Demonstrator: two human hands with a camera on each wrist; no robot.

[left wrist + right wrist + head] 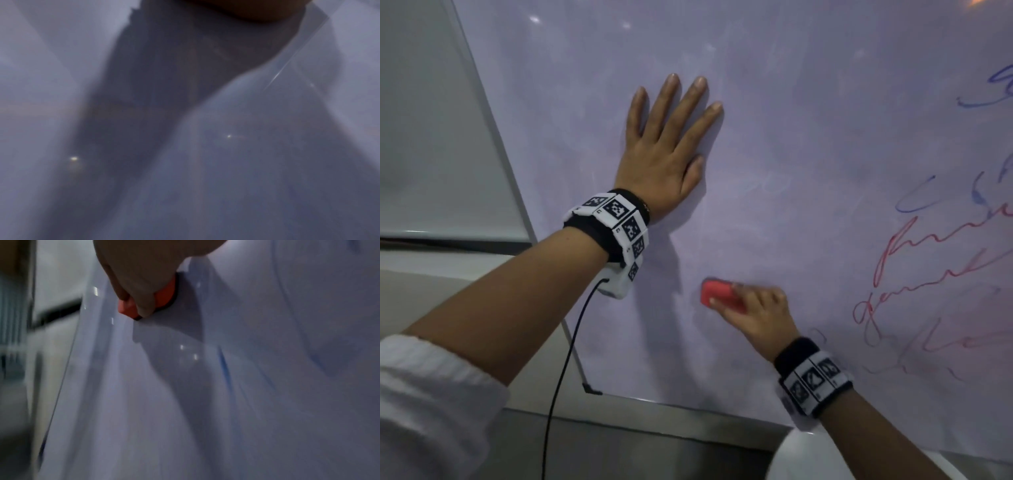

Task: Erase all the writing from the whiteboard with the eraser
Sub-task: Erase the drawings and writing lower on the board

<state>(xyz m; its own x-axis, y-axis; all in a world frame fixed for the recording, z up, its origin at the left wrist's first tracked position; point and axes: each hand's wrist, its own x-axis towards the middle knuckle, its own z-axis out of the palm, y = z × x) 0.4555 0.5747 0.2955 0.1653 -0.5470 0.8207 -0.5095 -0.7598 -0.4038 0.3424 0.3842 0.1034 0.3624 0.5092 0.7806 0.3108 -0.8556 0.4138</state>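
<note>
The whiteboard fills most of the head view. My left hand lies flat on it with fingers spread and straight. Lower down, my right hand grips a red eraser and presses it against the board. Red writing and blue writing remain along the right side; the left and middle show only faint smears. In the right wrist view my fingers wrap the red eraser, its dark pad on the board. The left wrist view shows only blurred board and shadow.
The board's metal frame edge runs diagonally down the left, ending at a bottom corner. A grey wall panel lies beyond it. A black cable hangs from my left wrist band. A ledge runs below the board.
</note>
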